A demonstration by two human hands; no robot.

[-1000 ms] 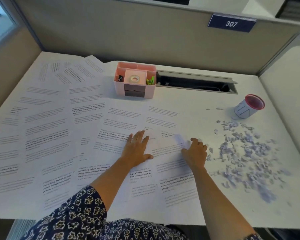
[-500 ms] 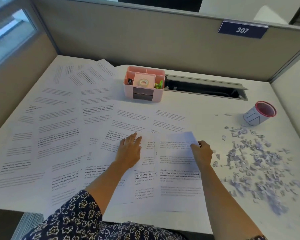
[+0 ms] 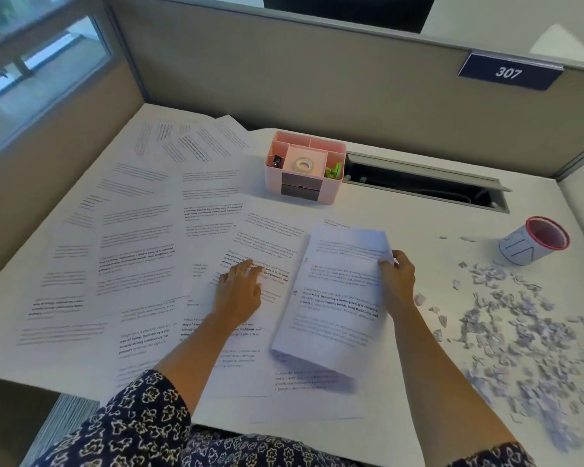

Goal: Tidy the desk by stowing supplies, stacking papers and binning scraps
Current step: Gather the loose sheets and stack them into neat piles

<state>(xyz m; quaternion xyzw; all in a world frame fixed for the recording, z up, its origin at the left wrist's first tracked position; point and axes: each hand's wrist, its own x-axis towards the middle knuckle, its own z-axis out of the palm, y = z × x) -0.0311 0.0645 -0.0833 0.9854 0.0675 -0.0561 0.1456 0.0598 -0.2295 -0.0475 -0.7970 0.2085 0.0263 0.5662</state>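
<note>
Right hand: the right hand (image 3: pixel 397 281) pinches the far right edge of a printed sheet (image 3: pixel 338 298), fingers curled round it.
Sheet: it sits tilted above the desk (image 3: pixel 402 210), at 1 o'clock from the left hand.
Left hand: the left hand (image 3: pixel 240 288) lies flat with straight fingers, pressing on the spread papers (image 3: pixel 135 237).
Papers: they fan out from 9 to 12 o'clock.
Scraps: the paper scraps (image 3: pixel 520 332) lie scattered at 3 o'clock.
Cup: the red-rimmed cup (image 3: pixel 533 241) is tipped at 2 o'clock.
Organiser: the pink organiser (image 3: pixel 304 166) stands at 12 o'clock.

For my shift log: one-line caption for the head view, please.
Right hand holds a printed sheet raised off the desk, left hand rests on spread pages; paper scraps lie near the cup.
</note>
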